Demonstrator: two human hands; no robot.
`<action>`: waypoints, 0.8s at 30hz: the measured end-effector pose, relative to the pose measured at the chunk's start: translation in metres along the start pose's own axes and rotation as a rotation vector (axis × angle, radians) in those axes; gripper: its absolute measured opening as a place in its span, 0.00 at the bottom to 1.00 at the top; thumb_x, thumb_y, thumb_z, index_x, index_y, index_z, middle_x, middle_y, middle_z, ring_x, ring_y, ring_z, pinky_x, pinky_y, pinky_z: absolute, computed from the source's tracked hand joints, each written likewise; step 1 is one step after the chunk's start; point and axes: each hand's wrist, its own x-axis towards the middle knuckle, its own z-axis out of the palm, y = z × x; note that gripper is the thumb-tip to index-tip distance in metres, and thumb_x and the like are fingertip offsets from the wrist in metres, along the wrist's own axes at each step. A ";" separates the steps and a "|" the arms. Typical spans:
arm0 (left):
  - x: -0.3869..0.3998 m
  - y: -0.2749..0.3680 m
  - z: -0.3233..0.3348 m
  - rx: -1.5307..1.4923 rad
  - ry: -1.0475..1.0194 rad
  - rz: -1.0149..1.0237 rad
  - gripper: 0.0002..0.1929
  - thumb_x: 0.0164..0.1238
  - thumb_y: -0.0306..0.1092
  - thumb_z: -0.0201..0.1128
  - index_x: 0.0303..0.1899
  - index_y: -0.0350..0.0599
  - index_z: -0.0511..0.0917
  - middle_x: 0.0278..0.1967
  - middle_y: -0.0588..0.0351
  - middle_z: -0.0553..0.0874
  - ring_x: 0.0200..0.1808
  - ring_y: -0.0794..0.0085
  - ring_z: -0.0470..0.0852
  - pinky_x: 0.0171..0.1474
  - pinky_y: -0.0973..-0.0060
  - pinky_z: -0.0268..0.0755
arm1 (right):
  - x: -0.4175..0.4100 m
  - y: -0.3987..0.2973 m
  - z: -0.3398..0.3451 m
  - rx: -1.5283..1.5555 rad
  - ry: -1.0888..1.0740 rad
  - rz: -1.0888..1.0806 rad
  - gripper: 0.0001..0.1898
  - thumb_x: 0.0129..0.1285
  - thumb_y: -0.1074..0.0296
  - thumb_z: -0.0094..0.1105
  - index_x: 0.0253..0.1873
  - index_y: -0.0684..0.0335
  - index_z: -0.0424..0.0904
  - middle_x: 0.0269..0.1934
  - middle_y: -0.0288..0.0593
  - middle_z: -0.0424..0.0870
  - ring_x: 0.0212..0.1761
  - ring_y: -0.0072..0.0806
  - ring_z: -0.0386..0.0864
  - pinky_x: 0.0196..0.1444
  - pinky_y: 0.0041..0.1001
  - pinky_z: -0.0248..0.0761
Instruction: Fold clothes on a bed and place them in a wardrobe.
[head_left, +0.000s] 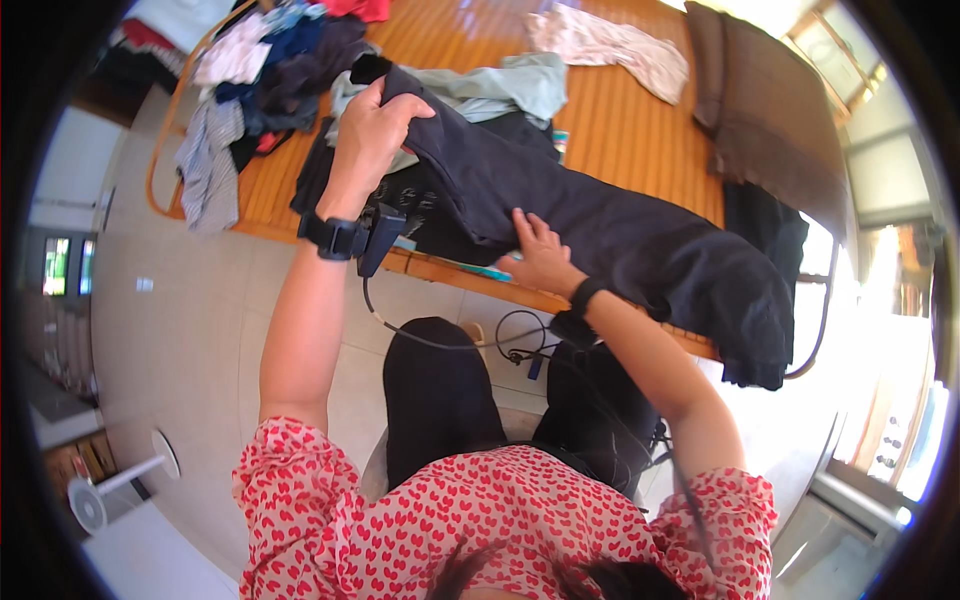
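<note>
Black trousers (600, 217) stretch lengthwise over the slatted wooden bench (630, 142), their far right end draping at its edge. My left hand (379, 127) grips the upper left end of the trousers between thumb and fingers. My right hand (538, 255) rests on the near edge of the cloth with fingers spread, not closed on it. Beneath the trousers lie a pale grey-green garment (517, 86) and a black garment with light markings (412, 210). Both wrists bear black straps, the left one with a small black device (382, 236).
A heap of mixed clothes (281, 71) lies at the bench's left end. A pale pink garment (611, 49) is at the back, and a brown cloth (776, 112) hangs over the right end. A cable (427, 343) loops between my wrists, above my knees.
</note>
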 end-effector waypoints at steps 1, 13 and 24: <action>-0.004 0.016 0.020 0.069 -0.073 0.039 0.05 0.50 0.26 0.58 0.30 0.39 0.77 0.28 0.60 0.81 0.30 0.81 0.76 0.36 0.83 0.68 | -0.002 0.000 0.005 -0.003 0.046 0.016 0.41 0.48 0.48 0.53 0.67 0.53 0.51 0.64 0.51 0.55 0.63 0.49 0.56 0.58 0.49 0.54; -0.037 -0.040 0.154 0.527 -0.826 0.136 0.26 0.44 0.50 0.60 0.47 0.47 0.76 0.47 0.37 0.76 0.51 0.52 0.74 0.50 0.66 0.68 | -0.037 -0.019 -0.016 -0.161 -0.311 -0.165 0.22 0.55 0.54 0.46 0.46 0.67 0.77 0.52 0.59 0.71 0.55 0.50 0.68 0.55 0.42 0.62; -0.017 -0.151 0.090 0.555 -0.226 -0.618 0.23 0.41 0.44 0.64 0.35 0.32 0.79 0.37 0.43 0.82 0.42 0.55 0.79 0.47 0.69 0.68 | -0.044 0.051 -0.037 -0.156 0.234 0.048 0.28 0.49 0.55 0.58 0.56 0.59 0.66 0.48 0.50 0.68 0.51 0.43 0.67 0.45 0.42 0.65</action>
